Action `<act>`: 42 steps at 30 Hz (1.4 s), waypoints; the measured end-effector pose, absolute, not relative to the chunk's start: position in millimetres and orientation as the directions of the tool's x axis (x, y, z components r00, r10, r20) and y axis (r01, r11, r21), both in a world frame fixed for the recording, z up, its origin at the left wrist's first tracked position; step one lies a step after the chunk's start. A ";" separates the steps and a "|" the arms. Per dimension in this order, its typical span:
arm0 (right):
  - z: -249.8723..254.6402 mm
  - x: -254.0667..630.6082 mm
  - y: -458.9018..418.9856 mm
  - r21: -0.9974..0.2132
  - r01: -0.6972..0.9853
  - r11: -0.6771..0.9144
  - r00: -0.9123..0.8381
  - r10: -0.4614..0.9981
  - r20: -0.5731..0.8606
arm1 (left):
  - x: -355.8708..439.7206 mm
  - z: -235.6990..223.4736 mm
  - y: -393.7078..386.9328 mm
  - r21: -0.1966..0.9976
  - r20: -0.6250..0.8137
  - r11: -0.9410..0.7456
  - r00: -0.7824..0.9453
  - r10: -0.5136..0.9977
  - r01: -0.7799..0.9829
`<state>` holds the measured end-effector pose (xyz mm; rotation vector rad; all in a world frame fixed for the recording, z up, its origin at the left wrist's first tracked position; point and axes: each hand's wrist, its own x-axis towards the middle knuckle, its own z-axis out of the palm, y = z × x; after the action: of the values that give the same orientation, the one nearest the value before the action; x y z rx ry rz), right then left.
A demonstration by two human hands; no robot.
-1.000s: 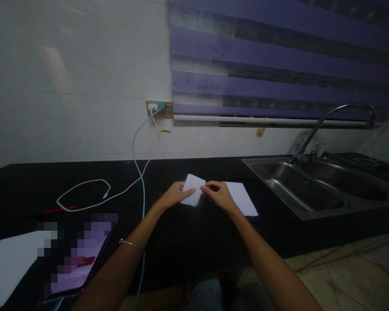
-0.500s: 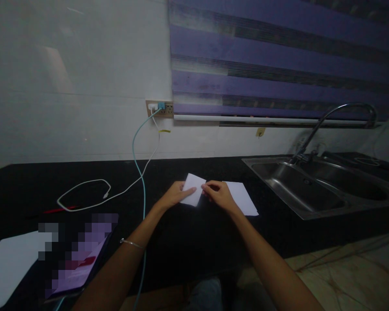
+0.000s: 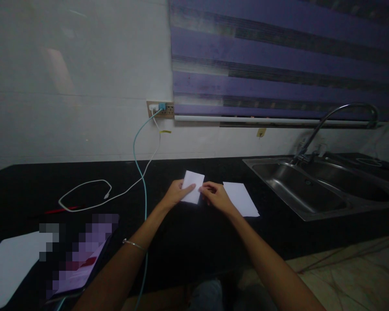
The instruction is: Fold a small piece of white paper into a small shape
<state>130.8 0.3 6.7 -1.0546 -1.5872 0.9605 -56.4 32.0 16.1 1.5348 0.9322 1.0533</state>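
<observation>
A small white piece of paper (image 3: 192, 179), folded by its look, is held up over the black counter (image 3: 194, 242). My left hand (image 3: 175, 193) grips its left side, the thumb lying across the front face and the fingers behind. At its right edge my right hand (image 3: 216, 195) pinches the paper between thumb and fingertips. Just right of that hand, a stack of white paper (image 3: 241, 198) lies flat on the counter.
A steel double sink (image 3: 278, 185) with a curved faucet (image 3: 324, 121) is set at the right. On the left lie a tablet (image 3: 84, 259), white sheets (image 3: 13, 263), a red pen (image 3: 58, 210) and a white cable (image 3: 84, 183). A teal cable (image 3: 145, 190) runs down past my left forearm.
The held paper has turned slightly more upright and shifted a little left. My right hand has moved slightly left with it, uncovering more of the stack's left edge.
</observation>
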 end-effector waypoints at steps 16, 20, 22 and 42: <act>2.0 140.9 5.5 -0.845 0.310 0.436 -0.175 0.899 0.401 | -77.9 26.0 33.7 0.971 0.138 -0.212 0.468 0.873 0.108; 4.8 142.1 4.2 -0.831 0.313 0.460 -0.203 0.887 0.414 | -81.9 31.1 32.3 0.974 0.117 -0.198 0.506 0.855 0.109; 5.6 142.2 3.8 -0.831 0.311 0.461 -0.213 0.886 0.412 | -82.2 31.6 32.0 0.978 0.108 -0.184 0.520 0.848 0.097; 10.8 149.8 4.4 -0.854 0.304 0.424 -0.054 0.902 0.428 | -75.6 25.5 27.7 0.924 0.002 -0.282 0.734 0.679 0.258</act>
<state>149.8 4.4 10.8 -1.0859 -1.5982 0.6932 -75.6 27.7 25.5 1.8584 0.7262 0.4888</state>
